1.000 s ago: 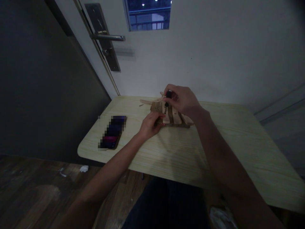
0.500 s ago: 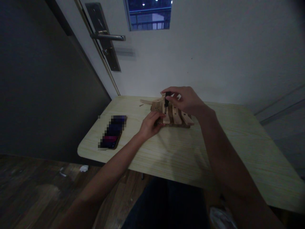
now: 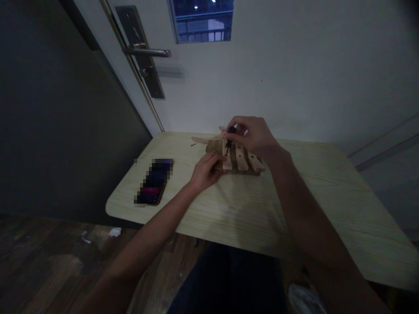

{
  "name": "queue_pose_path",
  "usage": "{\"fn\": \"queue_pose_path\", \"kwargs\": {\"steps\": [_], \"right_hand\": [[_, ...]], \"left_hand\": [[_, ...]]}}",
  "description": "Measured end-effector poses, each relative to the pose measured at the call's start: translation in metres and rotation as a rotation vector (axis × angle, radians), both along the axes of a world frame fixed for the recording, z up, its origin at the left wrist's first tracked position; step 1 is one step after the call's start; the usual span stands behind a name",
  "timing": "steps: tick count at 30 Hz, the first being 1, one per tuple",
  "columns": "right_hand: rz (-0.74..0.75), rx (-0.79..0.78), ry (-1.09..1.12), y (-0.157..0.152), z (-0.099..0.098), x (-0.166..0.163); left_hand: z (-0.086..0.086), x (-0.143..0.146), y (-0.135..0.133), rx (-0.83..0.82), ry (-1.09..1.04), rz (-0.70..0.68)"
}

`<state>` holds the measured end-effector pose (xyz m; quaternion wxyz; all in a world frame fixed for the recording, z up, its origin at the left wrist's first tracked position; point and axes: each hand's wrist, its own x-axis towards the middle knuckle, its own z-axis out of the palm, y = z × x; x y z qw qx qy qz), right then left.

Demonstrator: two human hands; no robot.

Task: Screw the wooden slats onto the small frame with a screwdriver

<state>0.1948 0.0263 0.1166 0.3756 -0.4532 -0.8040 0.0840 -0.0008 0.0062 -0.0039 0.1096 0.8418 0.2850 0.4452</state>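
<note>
Right hand [image 3: 253, 137] regripped screwdriver [image 3: 230, 135]; slatted wooden piece [image 3: 236, 160] pale-striped.

dim indoor light | soft shadows | grainy | edges bent, corners dark

Both forearms are bare up to the frame's lower edge, with no sleeves, watch or bracelet showing. The left hand [image 3: 205, 173] and right hand [image 3: 253, 137] wear no gloves or rings. Dark trousers [image 3: 229, 279] cover the lap.
</note>
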Motion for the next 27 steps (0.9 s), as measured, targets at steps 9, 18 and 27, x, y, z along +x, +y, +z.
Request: {"fn": "queue_pose_path", "kwargs": {"steps": [9,18,27], "right_hand": [[0.135,-0.034,0.051,0.001,-0.004,0.007],[0.018,0.034,0.048,-0.002,-0.003,-0.002],[0.084,0.055,-0.02,0.0,-0.008,0.0]], "left_hand": [[-0.001,0.0,0.001,0.011,-0.004,-0.004],[-0.002,0.0,0.001,0.02,-0.01,0.007],[-0.001,0.001,0.001,0.015,-0.019,-0.01]]}}
